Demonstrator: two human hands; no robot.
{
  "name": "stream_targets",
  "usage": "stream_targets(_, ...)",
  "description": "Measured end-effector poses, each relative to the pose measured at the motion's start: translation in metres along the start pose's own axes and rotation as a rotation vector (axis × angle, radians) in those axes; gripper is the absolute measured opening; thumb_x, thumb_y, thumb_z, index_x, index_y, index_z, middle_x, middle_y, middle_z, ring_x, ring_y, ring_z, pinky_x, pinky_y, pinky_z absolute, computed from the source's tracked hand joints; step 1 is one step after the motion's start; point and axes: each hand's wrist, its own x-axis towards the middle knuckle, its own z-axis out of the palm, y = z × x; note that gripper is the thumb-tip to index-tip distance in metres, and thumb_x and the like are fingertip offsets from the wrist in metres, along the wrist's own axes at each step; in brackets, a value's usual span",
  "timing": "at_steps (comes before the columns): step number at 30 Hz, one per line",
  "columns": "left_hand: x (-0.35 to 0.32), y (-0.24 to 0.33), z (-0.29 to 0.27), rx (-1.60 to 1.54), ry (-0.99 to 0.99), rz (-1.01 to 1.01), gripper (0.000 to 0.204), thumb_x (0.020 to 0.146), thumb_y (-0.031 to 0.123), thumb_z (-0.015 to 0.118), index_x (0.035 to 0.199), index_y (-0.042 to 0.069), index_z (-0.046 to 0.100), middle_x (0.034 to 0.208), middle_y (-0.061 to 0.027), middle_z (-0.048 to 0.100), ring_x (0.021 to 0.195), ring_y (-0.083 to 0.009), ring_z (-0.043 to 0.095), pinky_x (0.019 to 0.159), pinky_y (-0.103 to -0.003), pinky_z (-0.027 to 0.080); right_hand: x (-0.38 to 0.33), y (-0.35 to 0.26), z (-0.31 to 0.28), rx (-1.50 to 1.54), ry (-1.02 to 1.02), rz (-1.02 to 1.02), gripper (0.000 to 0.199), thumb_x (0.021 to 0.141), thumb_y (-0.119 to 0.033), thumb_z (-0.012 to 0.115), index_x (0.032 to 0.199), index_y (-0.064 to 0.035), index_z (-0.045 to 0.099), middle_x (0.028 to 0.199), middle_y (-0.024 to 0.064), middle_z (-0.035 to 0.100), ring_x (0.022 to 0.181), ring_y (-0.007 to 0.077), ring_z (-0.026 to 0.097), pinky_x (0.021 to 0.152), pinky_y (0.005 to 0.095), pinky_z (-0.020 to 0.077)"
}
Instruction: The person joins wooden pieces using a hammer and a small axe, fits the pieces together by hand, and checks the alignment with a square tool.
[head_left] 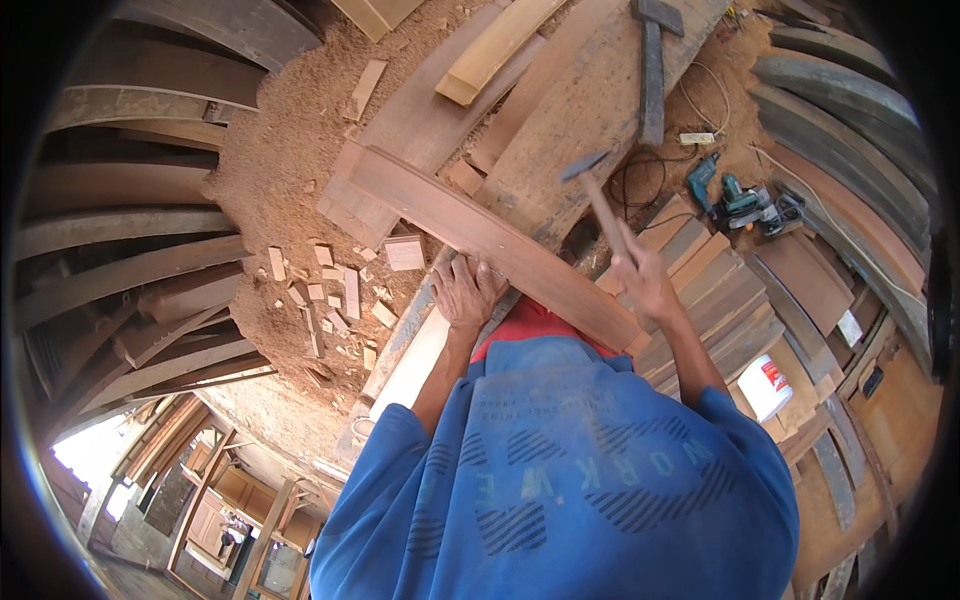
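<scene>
Currently the two hands are well apart: the right hand (pixel 644 285) is wrapped around the handle of a hammer (pixel 604 208), whose head points to the far side, while the left hand (pixel 468 291) lies at the near-left edge of a long wooden plank (pixel 490 232), its grip impossible to tell. That plank slants from far left to near right, between wood scraps (pixel 351 293) on the left and a teal drill (pixel 703 182) on the far right.

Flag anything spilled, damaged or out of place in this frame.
Small offcuts lie scattered over sawdust left of the board, looking untidy but ordinary around cut wood. At right, power tools sit bunched together, somewhat cluttered. No clear damage stands out.
</scene>
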Motion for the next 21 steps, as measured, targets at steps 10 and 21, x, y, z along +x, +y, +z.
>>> stream_targets(10, 0.002, 0.004, -0.002, -0.001, 0.044, 0.028, 0.051, 0.097, 0.049, 0.055, 0.116, 0.002, 0.059, 0.114, -0.0258, 0.057, 0.106, -0.0459, 0.054, 0.090, -0.059, 0.042, -0.026, 0.018, -0.004, -0.064, -0.270, 0.024, 0.066, 0.097, -0.020, 0.055, 0.154, 0.0073, 0.035, 0.083, 0.0022, 0.056, 0.063, 0.0089, 0.056, 0.058, 0.0257, 0.0494)
stream_targets(21, -0.008, 0.009, -0.041, 0.059, -0.258, -0.004, 0.111, 0.074, 0.052, 0.082, 0.151, -0.006, 0.026, 0.144, -0.0291, 0.042, 0.132, -0.0463, 0.040, 0.113, -0.058, 0.030, 0.117, 0.051, 0.017, -0.627, 0.278, -0.435, 0.054, 0.098, -0.016, 0.055, 0.148, 0.0019, 0.045, 0.088, 0.0190, 0.067, 0.081, 0.0368, 0.067, 0.078, 0.0461, 0.0547)
